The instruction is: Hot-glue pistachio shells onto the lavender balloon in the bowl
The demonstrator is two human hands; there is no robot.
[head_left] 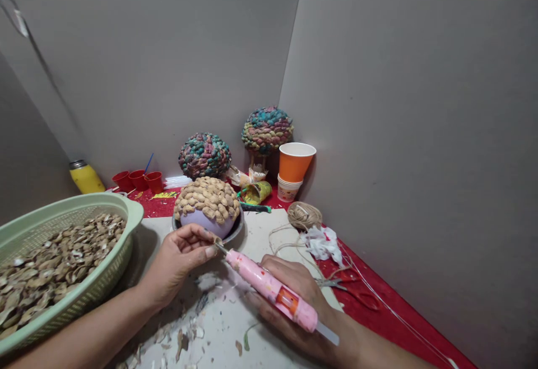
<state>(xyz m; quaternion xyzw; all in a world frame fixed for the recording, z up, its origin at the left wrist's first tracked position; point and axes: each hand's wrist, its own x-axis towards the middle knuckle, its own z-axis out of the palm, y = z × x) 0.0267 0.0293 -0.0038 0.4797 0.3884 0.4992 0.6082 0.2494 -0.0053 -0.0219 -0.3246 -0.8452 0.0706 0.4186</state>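
Observation:
In my right hand (294, 285) is a pink hot glue gun (260, 279), a glue stick jutting from its back end. Its metal nozzle points left at a peanut shell (217, 241) pinched between the thumb and fingers of my left hand (180, 262). Just beyond my left hand, a pale purple ball (205, 222) rests in a round metal bowl (239, 226). Peanut shells (208, 195) cover the ball's upper part, while its lower front shows bare purple.
A green basket (134, 212) of peanut shells stands at left. Behind are two multicoloured shell-covered balls (204, 156), red cups (137, 179), a yellow bottle (86, 177) and an orange paper cup (292, 164). Twine (305, 215) and scissors (361, 293) lie at right; shell scraps litter the board (218, 324).

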